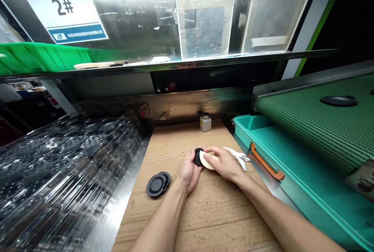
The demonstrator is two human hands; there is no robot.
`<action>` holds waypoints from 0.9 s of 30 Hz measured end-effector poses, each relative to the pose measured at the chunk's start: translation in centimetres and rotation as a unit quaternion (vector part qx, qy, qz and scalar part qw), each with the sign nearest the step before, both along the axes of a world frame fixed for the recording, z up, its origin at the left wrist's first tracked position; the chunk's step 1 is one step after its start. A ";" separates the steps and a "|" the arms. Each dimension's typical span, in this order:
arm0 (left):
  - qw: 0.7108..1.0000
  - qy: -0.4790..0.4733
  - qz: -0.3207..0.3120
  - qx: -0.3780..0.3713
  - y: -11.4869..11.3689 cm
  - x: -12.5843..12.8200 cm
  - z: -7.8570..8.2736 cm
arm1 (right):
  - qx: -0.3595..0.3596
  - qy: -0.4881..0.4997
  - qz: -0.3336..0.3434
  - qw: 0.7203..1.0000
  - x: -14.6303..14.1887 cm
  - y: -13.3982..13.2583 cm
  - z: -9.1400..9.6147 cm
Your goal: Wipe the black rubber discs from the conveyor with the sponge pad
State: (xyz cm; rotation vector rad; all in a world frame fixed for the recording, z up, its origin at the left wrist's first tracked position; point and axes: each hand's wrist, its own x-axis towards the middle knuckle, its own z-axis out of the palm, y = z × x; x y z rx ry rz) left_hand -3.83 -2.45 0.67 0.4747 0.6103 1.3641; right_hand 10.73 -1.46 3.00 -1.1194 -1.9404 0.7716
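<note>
Head view: my left hand [189, 174] cups a black rubber disc [198, 157] while my right hand [222, 162] pinches a cream pad [208, 161] against it. Both hands grip firmly, keeping the rims even, just above the corrugated cardboard surface [204, 220]. A small stack of black discs [157, 185] lies left, a crumpled white glove [238, 157] right, and a small white bottle [205, 123] far ahead

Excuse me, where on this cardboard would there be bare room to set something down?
Bare cardboard lies between the forearms, and also behind the left hand and right hand, up to the small white bottle. It is crowded around those hands and the black discs beside them.
</note>
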 end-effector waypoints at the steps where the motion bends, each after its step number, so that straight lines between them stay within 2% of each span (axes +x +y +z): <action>1: 1.000 0.013 0.002 0.006 -0.1 0.1 0.1 | -0.004 0.011 0.004 1.000 -0.2 0.1 -0.1; 3: 0.999 0.030 0.010 0.006 -0.3 0.3 0.2 | -0.001 0.017 0.029 0.999 -0.5 0.1 -0.1; 5: 0.999 0.036 0.013 0.001 -0.4 0.4 0.2 | 0.007 -0.022 0.047 0.999 -0.4 0.1 0.1; 10: 0.999 0.041 0.010 0.007 -0.4 0.4 0.2 | 0.048 -0.140 -0.049 0.988 0.3 -0.7 1.2; 13: 0.999 0.043 0.006 0.009 -0.5 0.5 0.2 | 0.063 -0.159 0.015 0.985 0.5 -0.8 1.5; 15: 0.999 0.042 -0.005 0.011 -0.5 0.5 0.3 | 0.058 -0.150 0.039 0.986 0.5 -0.5 1.6; 19: 0.998 0.052 -0.010 0.020 -0.5 0.8 0.3 | 0.037 -0.097 0.042 0.994 0.6 0.1 1.3; 27: 0.996 0.084 -0.011 0.019 -0.8 0.9 0.3 | 0.010 -0.207 -0.022 0.978 1.6 0.2 1.5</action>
